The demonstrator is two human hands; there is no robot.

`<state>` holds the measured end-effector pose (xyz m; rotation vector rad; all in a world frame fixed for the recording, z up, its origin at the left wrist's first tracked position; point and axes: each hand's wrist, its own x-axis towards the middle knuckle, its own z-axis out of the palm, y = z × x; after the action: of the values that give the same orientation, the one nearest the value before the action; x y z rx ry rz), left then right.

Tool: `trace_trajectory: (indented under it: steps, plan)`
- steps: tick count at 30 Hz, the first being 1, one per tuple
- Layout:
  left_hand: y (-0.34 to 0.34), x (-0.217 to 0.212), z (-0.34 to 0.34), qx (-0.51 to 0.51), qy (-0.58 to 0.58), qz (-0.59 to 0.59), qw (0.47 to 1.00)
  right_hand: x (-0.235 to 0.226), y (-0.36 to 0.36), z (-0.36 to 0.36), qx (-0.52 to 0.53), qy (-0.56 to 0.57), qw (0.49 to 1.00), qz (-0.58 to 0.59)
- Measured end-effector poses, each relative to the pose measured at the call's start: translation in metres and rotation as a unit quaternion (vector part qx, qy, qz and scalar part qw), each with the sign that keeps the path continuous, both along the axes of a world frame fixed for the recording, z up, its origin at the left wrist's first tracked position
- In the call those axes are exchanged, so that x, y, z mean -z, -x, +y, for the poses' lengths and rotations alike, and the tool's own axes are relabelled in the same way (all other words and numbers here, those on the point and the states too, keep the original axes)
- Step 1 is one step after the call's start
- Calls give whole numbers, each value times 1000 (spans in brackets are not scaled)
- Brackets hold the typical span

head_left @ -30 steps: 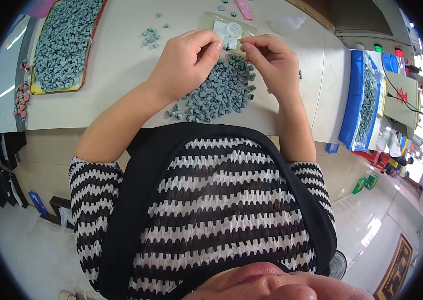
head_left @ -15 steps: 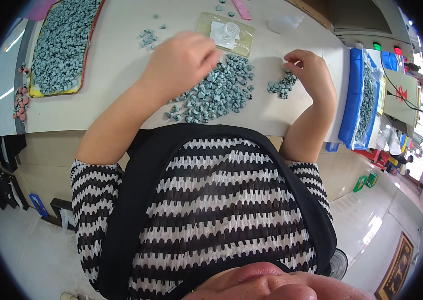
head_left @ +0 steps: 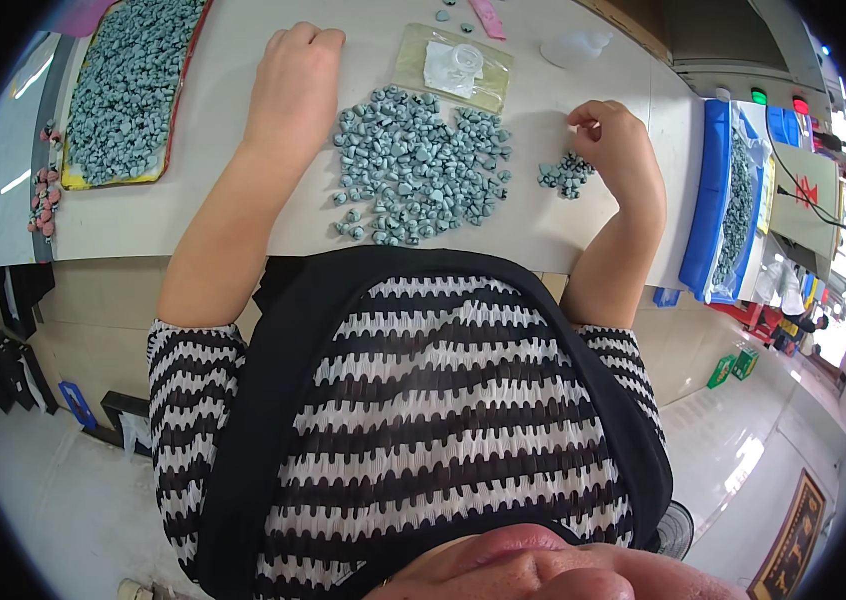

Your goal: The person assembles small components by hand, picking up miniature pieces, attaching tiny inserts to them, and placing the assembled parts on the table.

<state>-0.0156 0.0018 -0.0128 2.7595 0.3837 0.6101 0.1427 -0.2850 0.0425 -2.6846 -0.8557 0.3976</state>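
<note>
The right hand (head_left: 615,150) is hovering over a small cluster of grey-blue pieces (head_left: 565,175) lying right of the big pile (head_left: 418,165) on the worktop (head_left: 193,215), fingers (head_left: 583,115) pinched narrow just above it. The left hand (head_left: 295,80) is resting curled left of that pile, and I can't tell if it's holding anything.

Large pile (head_left: 421,165): small grey-blue parts are heaped loosely on the white table, spread between the two forearms, just below a clear plastic bag.
Small pile (head_left: 565,175): a handful of the same grey-blue parts is gathered to the right of the large pile, apart from it.
Contact: the small pile is touched at its upper right edge by the right hand (head_left: 615,150).
</note>
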Motion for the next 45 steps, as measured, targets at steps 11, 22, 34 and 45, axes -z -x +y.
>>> trace_trajectory:
  steps: [11, 22, 34, 45]
  plan:
    - [-7, -24, -26, 29, 234, -60, 970, 5, 24, 38, -60, -234, 970, 16]
    - [-3, -27, -55, 142, 555, -60, 818, 27, 59, 73, -66, -447, 888, 88]
    - [0, -25, -56, 135, 495, -62, 856, 27, 53, 72, -139, -424, 886, -123]
    - [0, -27, -55, 86, 550, -41, 830, 38, 32, 69, -187, -307, 888, -287]
